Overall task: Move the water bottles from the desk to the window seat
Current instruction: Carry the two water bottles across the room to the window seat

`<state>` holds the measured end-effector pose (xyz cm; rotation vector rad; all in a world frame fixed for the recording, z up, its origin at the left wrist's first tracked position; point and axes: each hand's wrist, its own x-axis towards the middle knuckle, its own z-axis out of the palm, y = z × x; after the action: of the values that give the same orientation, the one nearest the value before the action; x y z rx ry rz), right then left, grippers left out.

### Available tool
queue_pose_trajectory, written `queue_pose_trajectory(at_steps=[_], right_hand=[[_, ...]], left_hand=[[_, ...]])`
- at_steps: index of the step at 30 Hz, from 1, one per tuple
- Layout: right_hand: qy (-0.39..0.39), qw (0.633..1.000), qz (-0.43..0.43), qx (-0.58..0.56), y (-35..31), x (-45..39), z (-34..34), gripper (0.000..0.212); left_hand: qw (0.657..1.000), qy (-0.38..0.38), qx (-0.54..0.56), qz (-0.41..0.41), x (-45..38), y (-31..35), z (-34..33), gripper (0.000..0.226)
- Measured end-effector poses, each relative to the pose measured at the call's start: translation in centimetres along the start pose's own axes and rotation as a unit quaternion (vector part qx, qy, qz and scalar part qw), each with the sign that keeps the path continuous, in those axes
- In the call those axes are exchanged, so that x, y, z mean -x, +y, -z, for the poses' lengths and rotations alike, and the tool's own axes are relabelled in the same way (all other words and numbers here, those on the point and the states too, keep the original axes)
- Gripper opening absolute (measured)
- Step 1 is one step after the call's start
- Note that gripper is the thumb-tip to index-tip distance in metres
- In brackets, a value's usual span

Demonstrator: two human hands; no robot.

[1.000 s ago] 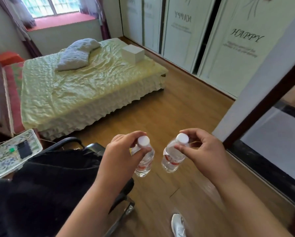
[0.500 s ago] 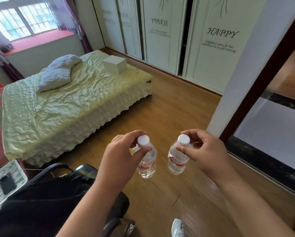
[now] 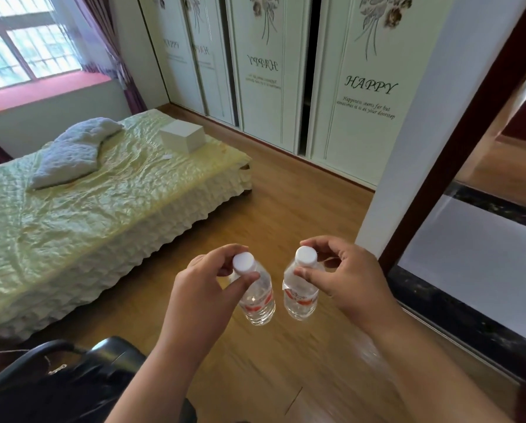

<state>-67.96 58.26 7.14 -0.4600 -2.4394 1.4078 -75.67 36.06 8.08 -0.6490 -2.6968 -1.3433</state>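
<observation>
Window seat (image 3: 46, 90) nearer — each hand grips a bottle.

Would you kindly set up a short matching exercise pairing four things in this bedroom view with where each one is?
Things:
1. white box
2. left bottle
3. right bottle
4. red cushion

Places:
A. in the grip of the right hand
B. on the window seat
C. on the bed, near its far corner
D. in the grip of the left hand

Pairs: 1-C, 2-D, 3-A, 4-B
</observation>
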Motion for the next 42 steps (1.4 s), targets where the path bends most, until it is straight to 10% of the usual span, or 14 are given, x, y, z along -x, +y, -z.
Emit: queue_pose_trajectory(at_steps=[42], right_hand=[[0.05,0.992,-0.111,-0.017,1.4,-33.8,-8.7,0.036]], left_hand=[[0.992,-0.115,0.047,0.012,-37.4,-10.6,-4.2,0.037]])
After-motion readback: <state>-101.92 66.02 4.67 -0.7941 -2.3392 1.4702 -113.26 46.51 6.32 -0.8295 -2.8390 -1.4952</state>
